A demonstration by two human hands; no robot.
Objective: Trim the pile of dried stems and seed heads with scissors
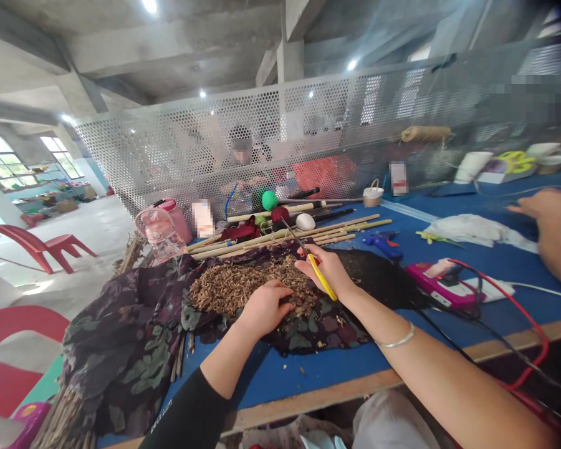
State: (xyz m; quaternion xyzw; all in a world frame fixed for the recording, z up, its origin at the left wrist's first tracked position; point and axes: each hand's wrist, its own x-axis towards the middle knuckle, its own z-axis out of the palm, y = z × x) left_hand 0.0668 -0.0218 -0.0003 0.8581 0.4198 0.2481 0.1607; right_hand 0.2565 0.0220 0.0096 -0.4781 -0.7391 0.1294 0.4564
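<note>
My right hand (330, 268) grips a yellow-handled tool (321, 277) like shears, its thin dark metal end pointing away and up to the left. My left hand (266, 305) lies on a heap of brown, broken, woody bits (234, 287), thumb and forefinger apart; its other fingertips are partly hidden. The heap rests on a dark camouflage-patterned cloth (135, 324) spread over the blue table (280, 380). Small pale scraps lie on the cloth near my hands.
Behind the heap lie several sticks (280, 234), a green ball (270, 200) and a white ball (305, 222). Rightward are a blue glue gun (384, 244), a magenta-and-white power strip (453, 287) with cables, and a co-worker's blurred hand (549, 224). A perforated screen (177, 143) stands behind.
</note>
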